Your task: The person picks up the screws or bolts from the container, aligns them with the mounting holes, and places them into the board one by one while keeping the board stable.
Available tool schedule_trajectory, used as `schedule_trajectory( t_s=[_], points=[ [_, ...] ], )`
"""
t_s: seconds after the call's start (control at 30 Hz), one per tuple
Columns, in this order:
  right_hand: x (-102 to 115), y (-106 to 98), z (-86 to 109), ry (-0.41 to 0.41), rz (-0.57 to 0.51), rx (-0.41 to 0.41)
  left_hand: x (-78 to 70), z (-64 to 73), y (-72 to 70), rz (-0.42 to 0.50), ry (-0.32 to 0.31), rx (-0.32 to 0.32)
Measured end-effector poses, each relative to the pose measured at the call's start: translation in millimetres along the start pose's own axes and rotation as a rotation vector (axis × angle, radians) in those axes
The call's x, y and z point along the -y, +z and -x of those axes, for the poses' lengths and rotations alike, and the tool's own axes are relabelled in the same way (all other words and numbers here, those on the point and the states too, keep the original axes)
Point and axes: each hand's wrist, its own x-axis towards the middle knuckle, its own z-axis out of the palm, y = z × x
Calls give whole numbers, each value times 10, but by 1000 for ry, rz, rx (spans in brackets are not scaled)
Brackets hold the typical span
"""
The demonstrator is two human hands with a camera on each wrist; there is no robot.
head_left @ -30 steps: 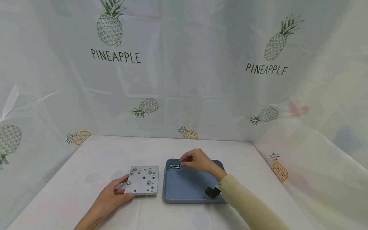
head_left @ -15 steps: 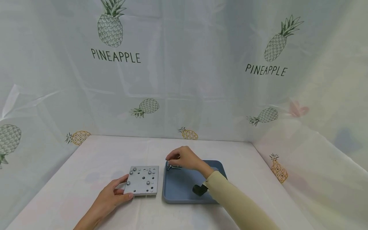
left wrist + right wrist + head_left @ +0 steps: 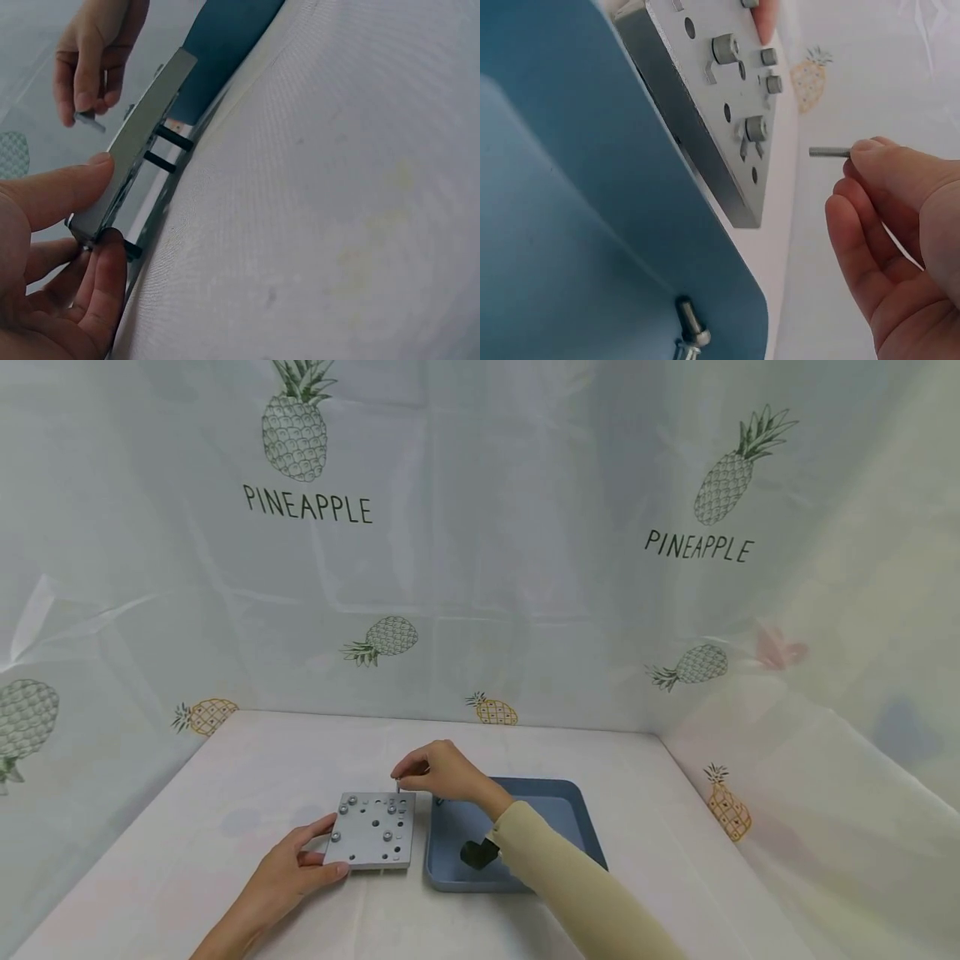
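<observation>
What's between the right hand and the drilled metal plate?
Only the metal fastener that the right hand pinches, its free end toward the drilled metal plate; the right wrist view shows a bare gap beyond that end.

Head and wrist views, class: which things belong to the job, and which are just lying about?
In the job, apparently:
metal plate, held by the left hand
screws in it
metal rod pinched in the right hand
blue tray with loose screws

Just around it:
pineapple-print sheet
pale table surface
black wrist device
</observation>
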Motion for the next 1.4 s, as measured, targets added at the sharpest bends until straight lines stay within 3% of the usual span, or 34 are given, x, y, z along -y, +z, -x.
schedule_trajectory(
  t_s=[0.63,1.4],
  points=[
    [14,201,-226,31,7,52,5,1,6,11,1,3],
    [39,328,-260,20,75,88,25,3,-13,51,19,19]
  ],
)
